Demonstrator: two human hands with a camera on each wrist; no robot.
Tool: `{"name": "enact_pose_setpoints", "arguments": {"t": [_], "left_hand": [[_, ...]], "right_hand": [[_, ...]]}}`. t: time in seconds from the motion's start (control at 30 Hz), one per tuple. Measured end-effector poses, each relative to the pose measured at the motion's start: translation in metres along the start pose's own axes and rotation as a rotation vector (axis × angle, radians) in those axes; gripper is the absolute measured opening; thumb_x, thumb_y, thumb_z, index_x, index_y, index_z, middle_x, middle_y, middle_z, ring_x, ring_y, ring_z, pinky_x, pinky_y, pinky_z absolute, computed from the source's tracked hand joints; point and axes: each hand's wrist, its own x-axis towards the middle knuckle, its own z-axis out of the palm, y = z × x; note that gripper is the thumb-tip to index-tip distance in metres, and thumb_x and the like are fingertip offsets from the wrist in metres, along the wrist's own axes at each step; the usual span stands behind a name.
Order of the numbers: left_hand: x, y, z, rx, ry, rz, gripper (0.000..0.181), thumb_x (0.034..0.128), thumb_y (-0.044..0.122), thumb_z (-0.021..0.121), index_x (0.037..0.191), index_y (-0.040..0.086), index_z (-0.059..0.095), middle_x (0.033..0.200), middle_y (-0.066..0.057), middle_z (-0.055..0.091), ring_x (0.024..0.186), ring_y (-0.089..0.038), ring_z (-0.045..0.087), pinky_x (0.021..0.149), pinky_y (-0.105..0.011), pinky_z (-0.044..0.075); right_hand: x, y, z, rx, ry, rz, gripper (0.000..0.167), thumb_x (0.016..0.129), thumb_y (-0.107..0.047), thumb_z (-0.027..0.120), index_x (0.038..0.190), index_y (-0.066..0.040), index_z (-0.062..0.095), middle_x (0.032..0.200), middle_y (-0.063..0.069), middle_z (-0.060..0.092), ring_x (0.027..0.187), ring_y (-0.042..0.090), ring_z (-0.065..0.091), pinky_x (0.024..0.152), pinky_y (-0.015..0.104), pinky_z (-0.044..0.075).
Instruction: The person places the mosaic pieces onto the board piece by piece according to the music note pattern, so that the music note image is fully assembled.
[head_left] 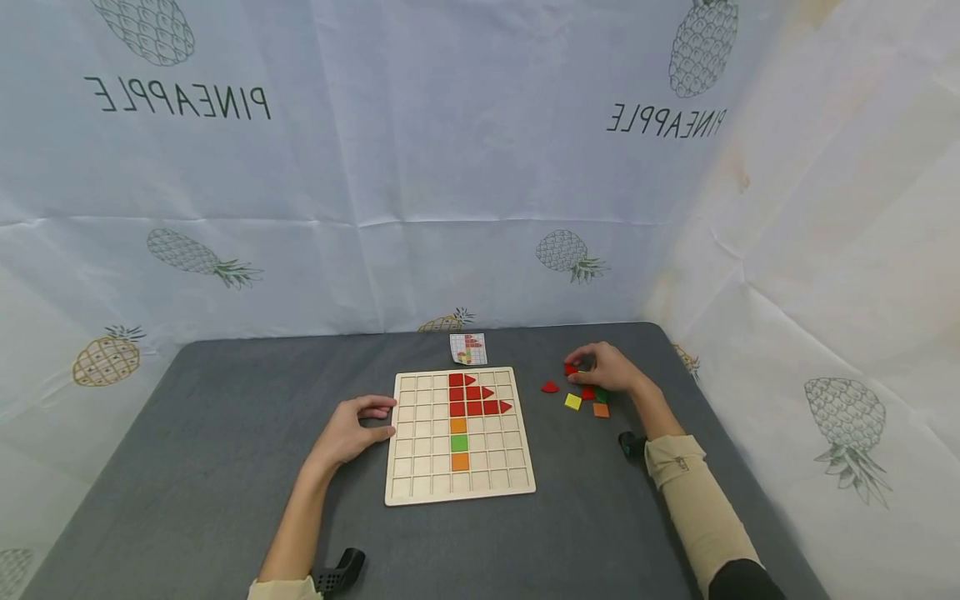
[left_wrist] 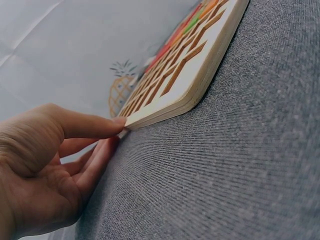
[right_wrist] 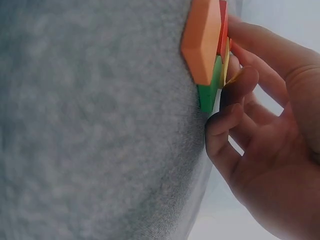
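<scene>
A pale wooden grid board (head_left: 420,483) lies on the grey table. Red squares and triangles (head_left: 474,408) form rows on it, above a column of orange and green squares (head_left: 459,443). My left hand (head_left: 348,432) touches the board's left edge with thumb and fingertips, fingers fairly straight. Over the loose pieces at the right, my right hand (head_left: 609,367) pinches a small red piece (head_left: 571,368) between thumb and finger; its shape is partly hidden. Around that hand lie a red piece (head_left: 550,387), a yellow square (head_left: 573,402), an orange square (head_left: 601,410) and a green piece (right_wrist: 206,97).
A small printed pattern card (head_left: 468,349) lies behind the board. Pineapple-print cloth (head_left: 480,167) hangs behind the table (head_left: 225,450) and along its right side. Dark wrist devices (head_left: 341,571) show by both forearms.
</scene>
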Motion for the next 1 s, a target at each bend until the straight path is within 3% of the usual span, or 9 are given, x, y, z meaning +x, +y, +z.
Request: {"name": "enact_pose_setpoints", "arguments": {"t": [0.33, 0.5, 0.67, 0.87, 1.0], "left_hand": [[-0.001, 0.0, -0.001, 0.0, -0.008, -0.003, 0.047, 0.0925, 0.003, 0.082, 0.138, -0.001, 0.071, 0.131, -0.022, 0.073, 0.122, -0.034, 0.068, 0.096, -0.04, 0.055], [-0.001, 0.001, -0.001, 0.003, -0.01, -0.01, 0.047, 0.0926, 0.004, 0.082, 0.138, 0.0, 0.071, 0.131, -0.021, 0.073, 0.122, -0.033, 0.068, 0.096, -0.04, 0.055], [-0.001, 0.001, -0.001, 0.003, -0.011, -0.012, 0.047, 0.0923, 0.004, 0.082, 0.138, 0.0, 0.071, 0.131, -0.021, 0.073, 0.121, -0.032, 0.068, 0.098, -0.041, 0.055], [-0.001, 0.001, -0.001, 0.001, -0.007, -0.012, 0.048, 0.0922, 0.003, 0.082, 0.138, -0.001, 0.071, 0.132, -0.02, 0.073, 0.121, -0.032, 0.068, 0.098, -0.041, 0.054], [-0.001, 0.002, -0.001, -0.001, -0.005, -0.012, 0.047, 0.0921, 0.003, 0.082, 0.138, -0.001, 0.071, 0.131, -0.021, 0.073, 0.121, -0.032, 0.068, 0.097, -0.041, 0.054]], "right_hand": [[0.002, -0.001, 0.001, -0.026, -0.017, 0.01, 0.03, 0.099, -0.018, 0.08, 0.124, 0.0, 0.077, 0.113, 0.018, 0.075, 0.089, 0.017, 0.062, 0.078, 0.033, 0.05], [0.004, -0.001, 0.001, -0.052, -0.017, 0.022, 0.027, 0.099, -0.019, 0.08, 0.12, -0.002, 0.078, 0.109, 0.015, 0.076, 0.087, 0.016, 0.063, 0.077, 0.032, 0.051], [0.001, -0.006, 0.0, -0.042, 0.001, 0.024, 0.026, 0.098, -0.02, 0.081, 0.118, -0.004, 0.079, 0.11, 0.014, 0.077, 0.075, 0.014, 0.059, 0.071, 0.03, 0.05], [-0.004, -0.018, -0.002, 0.037, 0.051, -0.018, 0.025, 0.097, -0.021, 0.082, 0.117, -0.007, 0.078, 0.104, 0.011, 0.078, 0.07, 0.015, 0.062, 0.065, 0.029, 0.051], [-0.006, -0.026, -0.002, 0.125, 0.052, -0.083, 0.022, 0.097, -0.018, 0.083, 0.114, -0.005, 0.077, 0.099, 0.014, 0.078, 0.07, 0.024, 0.07, 0.065, 0.03, 0.056]]}}
